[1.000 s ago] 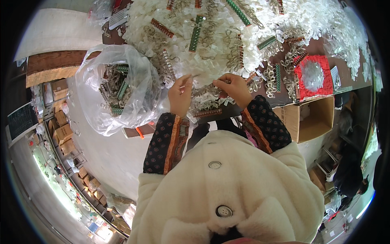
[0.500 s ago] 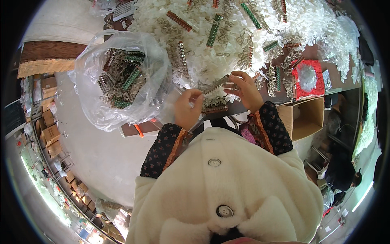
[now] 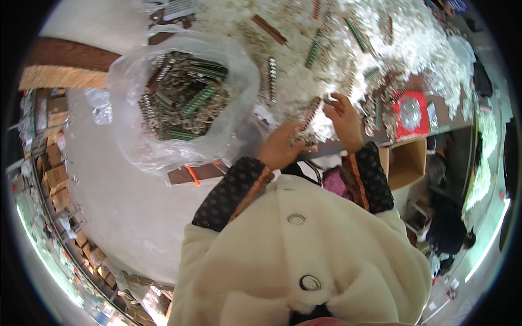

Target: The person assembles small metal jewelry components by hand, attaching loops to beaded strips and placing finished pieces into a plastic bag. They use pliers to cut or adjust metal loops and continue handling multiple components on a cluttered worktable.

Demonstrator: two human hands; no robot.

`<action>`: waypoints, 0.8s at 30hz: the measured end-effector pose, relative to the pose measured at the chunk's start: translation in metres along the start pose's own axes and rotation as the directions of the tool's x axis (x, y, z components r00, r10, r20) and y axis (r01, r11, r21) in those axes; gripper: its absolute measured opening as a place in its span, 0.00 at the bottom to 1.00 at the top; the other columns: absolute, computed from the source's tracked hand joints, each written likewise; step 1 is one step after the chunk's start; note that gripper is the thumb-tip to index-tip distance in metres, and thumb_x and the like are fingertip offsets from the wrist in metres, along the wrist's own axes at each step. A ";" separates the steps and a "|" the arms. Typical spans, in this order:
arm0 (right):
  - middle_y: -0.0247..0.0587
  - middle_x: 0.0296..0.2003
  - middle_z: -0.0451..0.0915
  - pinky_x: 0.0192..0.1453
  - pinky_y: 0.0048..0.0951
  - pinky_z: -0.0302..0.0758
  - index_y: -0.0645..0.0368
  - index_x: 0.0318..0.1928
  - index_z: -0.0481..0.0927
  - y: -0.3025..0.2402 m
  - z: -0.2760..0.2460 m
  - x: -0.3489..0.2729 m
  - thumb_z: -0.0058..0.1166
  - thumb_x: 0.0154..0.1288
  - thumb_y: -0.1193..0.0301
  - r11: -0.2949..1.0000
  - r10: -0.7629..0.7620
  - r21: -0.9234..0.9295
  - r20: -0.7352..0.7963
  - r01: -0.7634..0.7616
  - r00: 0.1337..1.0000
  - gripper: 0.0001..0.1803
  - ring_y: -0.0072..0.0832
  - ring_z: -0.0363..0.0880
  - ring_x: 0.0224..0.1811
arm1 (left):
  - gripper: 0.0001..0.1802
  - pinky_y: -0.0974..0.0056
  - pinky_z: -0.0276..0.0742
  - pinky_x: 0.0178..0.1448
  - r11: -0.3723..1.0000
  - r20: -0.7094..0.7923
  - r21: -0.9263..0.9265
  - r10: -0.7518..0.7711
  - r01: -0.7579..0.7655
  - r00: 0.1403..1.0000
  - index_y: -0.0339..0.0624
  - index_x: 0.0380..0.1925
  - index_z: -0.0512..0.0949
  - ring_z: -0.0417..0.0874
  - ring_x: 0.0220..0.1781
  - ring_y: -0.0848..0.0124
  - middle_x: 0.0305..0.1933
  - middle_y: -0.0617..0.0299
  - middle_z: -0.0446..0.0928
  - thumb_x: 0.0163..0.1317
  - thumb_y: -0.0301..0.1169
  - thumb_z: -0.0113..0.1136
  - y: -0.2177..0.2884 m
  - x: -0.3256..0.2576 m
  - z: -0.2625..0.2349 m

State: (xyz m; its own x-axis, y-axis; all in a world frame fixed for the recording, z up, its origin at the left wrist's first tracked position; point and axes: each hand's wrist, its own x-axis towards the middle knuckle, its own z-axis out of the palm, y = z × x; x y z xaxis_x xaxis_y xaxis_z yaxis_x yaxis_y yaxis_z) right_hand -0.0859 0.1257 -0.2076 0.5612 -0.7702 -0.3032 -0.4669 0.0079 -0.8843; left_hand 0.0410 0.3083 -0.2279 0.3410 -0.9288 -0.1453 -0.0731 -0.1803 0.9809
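My left hand (image 3: 281, 145) is curled at the table's near edge around a strip of metal rings (image 3: 304, 143), seen only in part beyond the fingers. A narrow reddish strip with a silvery row (image 3: 311, 113) slants upward between my hands. To its right, my right hand (image 3: 346, 124) is raised with bent fingers and a gap between thumb and forefinger; nothing shows in it. Slight blur hides whether its fingertips touch the strip. On the left, a large clear plastic bag (image 3: 125, 127) stands open, filled with green and silvery strips with rings (image 3: 198, 100).
White translucent pieces (image 3: 424, 49) lie heaped across the table, with green strips (image 3: 356, 35) and a brown strip (image 3: 269, 29) on top. At the right are a red packet (image 3: 411, 115) and an open cardboard box (image 3: 408, 162). An orange-handled tool (image 3: 192, 175) sits below the bag.
My left hand has moved right and closed on the ringed strip near the edge. My right hand has shifted slightly right, and the strip between them is now steeper. The view has shifted a little.
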 end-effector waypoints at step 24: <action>0.37 0.36 0.78 0.50 0.38 0.71 0.56 0.36 0.77 -0.163 0.232 0.037 0.55 0.55 0.71 0.032 -0.486 -0.419 0.787 0.908 0.380 0.08 0.36 0.77 0.43 | 0.22 0.55 0.76 0.54 0.372 0.078 0.925 0.027 -0.082 0.997 0.46 0.47 0.77 0.79 0.51 0.55 0.47 0.57 0.78 0.50 0.20 0.56 0.002 -0.012 -0.341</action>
State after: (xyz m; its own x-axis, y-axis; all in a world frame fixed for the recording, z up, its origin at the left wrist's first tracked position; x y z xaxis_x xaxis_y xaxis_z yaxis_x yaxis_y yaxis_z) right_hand 0.1693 0.2439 -0.1574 0.9781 0.2052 0.0350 0.2081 -0.9658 -0.1546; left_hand 0.3559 0.4297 -0.1800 0.2647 -0.9557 -0.1285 -0.9218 -0.2899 0.2573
